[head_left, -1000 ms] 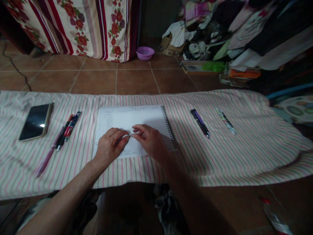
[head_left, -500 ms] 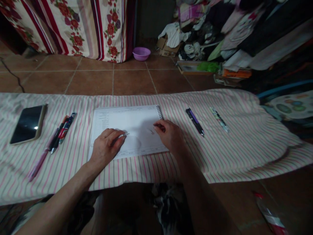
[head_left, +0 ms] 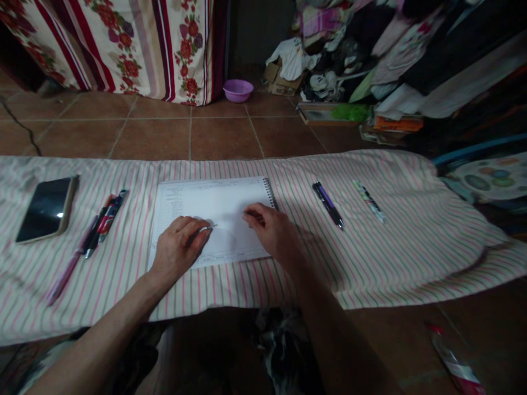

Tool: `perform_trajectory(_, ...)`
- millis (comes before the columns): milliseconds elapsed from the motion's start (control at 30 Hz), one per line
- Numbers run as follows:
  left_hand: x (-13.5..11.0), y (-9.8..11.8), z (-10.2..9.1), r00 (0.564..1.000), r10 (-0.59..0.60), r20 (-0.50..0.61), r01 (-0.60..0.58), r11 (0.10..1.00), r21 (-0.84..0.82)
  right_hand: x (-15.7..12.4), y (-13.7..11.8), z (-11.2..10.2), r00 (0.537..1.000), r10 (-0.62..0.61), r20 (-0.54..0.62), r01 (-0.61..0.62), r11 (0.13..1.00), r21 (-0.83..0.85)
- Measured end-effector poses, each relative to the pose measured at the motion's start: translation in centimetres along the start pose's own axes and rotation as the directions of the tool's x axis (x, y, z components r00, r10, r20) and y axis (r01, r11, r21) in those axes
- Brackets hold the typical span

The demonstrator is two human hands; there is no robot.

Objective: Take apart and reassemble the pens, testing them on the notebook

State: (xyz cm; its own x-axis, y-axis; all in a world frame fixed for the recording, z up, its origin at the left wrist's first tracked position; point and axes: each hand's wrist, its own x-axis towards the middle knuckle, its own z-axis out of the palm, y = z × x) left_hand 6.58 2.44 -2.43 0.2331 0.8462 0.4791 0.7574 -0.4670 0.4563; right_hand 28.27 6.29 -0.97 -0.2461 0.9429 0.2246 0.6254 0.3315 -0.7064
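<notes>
A spiral-bound notebook (head_left: 222, 197) lies open on the striped cloth, its page mostly white with a printed table along the left side. Over the page's lower left, my left hand (head_left: 181, 241) is closed in a pinch on a small slim pointed piece (head_left: 213, 225), pale or metallic, whose kind I cannot tell. My right hand (head_left: 272, 227) hovers over the right part of the page, thumb and fingertips pressed together. Whatever sits between those fingers is hidden or too small to name. To its right lies a black and purple pen (head_left: 328, 206).
A patterned pen (head_left: 370, 202) lies farther right. Several pens (head_left: 105, 222) and a phone (head_left: 47, 210) rest on the left of the striped cloth (head_left: 230, 291). Beyond are a purple basin (head_left: 237, 90) and piled clothes; a bottle (head_left: 455, 359) is on the floor at lower right.
My right hand has moved left across the page, nearer to my left hand, its fingers still pinched. The left hand stays in place with the small pointed piece.
</notes>
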Motion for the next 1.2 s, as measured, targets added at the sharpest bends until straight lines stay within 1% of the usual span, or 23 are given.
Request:
perform_trajectory(67, 0.0, 0.0, 0.0, 1.000, 0.004, 0.002, -0.004, 1.000, -0.002, 0.0, -0.6, 0.5, 1.000, 0.000, 0.023, -0.002, 0.996, 0.094)
perform_trajectory(133, 0.0, -0.1, 0.1, 1.000, 0.008, -0.002, -0.008, 1.000, 0.001, 0.1, -1.1, 1.1, 0.999, 0.006, 0.041, -0.011, 0.992, 0.128)
perform_trajectory(267, 0.0, -0.1, 0.0, 1.000, 0.014, -0.005, -0.014, 1.000, -0.004, 0.1, -2.0, 2.2, 0.992, 0.075, 0.098, -0.095, 0.972, 0.216)
perform_trajectory(367, 0.1, 0.0, -0.1, 1.000, 0.007, -0.003, -0.007, 1.000, -0.009, 0.2, -2.1, 2.7, 0.985, 0.132, 0.115, -0.163, 0.927, 0.337)
perform_trajectory(433, 0.2, 0.1, -0.2, 1.000, 0.008, -0.008, -0.008, 1.000, -0.009, 0.2, -2.0, 2.9, 0.982, 0.145, 0.124, -0.183, 0.905, 0.383)
perform_trajectory(633, 0.1, 0.2, -0.3, 0.999, 0.031, -0.031, -0.032, 0.999, -0.010, 0.2, -1.9, 3.0, 0.978, 0.145, 0.147, -0.193, 0.893, 0.407)
perform_trajectory(867, 0.1, 0.1, -0.3, 0.999, 0.037, -0.017, -0.037, 0.999, -0.007, 0.3, -1.8, 3.1, 0.976, 0.132, 0.172, -0.190, 0.904, 0.384)
perform_trajectory(967, 0.1, 0.1, -0.3, 0.999, 0.035, -0.013, -0.035, 0.999, 0.000, 0.4, -1.8, 3.1, 0.980, 0.125, 0.154, -0.176, 0.907, 0.383)
perform_trajectory(1100, 0.1, 0.0, -0.3, 0.999, 0.038, -0.026, -0.038, 0.999, 0.000, 0.4, -2.0, 2.8, 0.982, 0.152, 0.110, -0.183, 0.908, 0.377)
perform_trajectory(1200, 0.1, 0.0, -0.3, 0.999, 0.034, -0.032, -0.034, 0.999, -0.001, 0.6, -2.3, 2.6, 0.980, 0.172, 0.101, -0.199, 0.886, 0.419)
